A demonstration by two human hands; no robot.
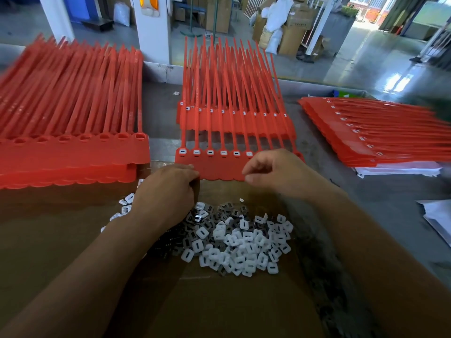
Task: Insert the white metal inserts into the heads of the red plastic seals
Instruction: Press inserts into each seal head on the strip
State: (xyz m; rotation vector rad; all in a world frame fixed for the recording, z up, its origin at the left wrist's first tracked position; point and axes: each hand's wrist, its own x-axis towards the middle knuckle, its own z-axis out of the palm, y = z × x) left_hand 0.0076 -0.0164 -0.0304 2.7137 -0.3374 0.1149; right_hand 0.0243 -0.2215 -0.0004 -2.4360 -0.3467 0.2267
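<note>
— Two hands over the desk [366, 203]; how are they posed?

— Both reach forward with the forearms bare. The left hand [168, 189] is knuckles-up, its fingers curled down at the near edge of the middle red seal strip [219, 167]. The right hand [273, 172] hovers over that strip's right end, fingers loosely bent.

— And each grip?

— The left grip is hidden under its own knuckles, so I cannot tell what it holds. The right grip is slack, with nothing visible between thumb and forefinger.

— Where are the white inserts?

— A loose pile of white inserts [244, 240], small rounded squares with a slot, lies on brown cardboard [73, 228] just below the hands. Six seal heads [210, 152] already show white, and the right hand covers the rest of the row.

— What else is there?

— A stack of smooth red seals [73, 152] sits at left with hollow heads. Another red stack [378, 132] at right is blurred and cut off by the frame.
</note>
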